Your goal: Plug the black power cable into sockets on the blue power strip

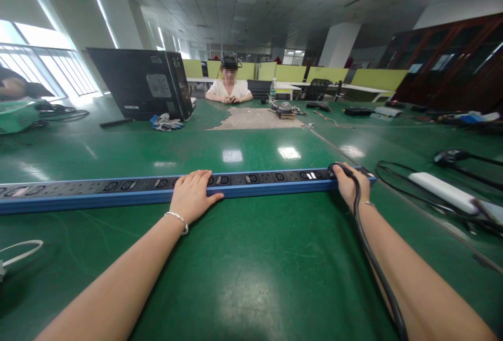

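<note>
A long blue power strip (259,190) with a row of black sockets lies across the green table, running from the left edge to the right. Over its middle sits my left hand (192,191), fingers across the top and thumb along the near side, gripping it. My right hand (351,186) is closed around a black plug (335,168) at the strip's right end. The plug's face is hidden, so I cannot tell how far it sits in a socket. From it a thick black power cord (363,241) hangs down over my right forearm.
A black computer case (145,84) stands at the back left, with gloves (167,122) before it. A person (229,87) sits across the table. On the right lie a white power strip (444,191) and black cables (451,156). A green basket (18,117) stands at far left.
</note>
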`<action>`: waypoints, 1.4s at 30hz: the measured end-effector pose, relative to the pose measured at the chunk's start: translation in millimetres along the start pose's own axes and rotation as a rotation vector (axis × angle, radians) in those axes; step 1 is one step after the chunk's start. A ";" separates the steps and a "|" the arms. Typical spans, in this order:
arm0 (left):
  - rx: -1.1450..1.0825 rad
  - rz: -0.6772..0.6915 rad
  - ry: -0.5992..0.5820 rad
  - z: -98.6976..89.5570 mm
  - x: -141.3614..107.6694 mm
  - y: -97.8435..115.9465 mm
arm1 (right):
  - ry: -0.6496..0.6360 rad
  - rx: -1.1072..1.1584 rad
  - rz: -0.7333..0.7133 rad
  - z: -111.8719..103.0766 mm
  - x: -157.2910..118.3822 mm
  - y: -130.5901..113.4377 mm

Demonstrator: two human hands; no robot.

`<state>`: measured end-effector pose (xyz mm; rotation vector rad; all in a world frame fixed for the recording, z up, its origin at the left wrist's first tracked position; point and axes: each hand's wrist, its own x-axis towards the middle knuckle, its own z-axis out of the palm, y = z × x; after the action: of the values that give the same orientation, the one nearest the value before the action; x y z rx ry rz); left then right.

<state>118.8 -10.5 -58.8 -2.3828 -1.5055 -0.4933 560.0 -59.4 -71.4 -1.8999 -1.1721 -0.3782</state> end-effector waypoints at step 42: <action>-0.033 -0.014 -0.019 -0.4 -0.2 0.8 | -0.104 -0.121 -0.043 -2.3 -5.2 -6.6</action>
<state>119.4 -11.2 -58.7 -2.4099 -1.5351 -0.5046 552.2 -63.0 -69.9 -2.0216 -1.2858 -0.3858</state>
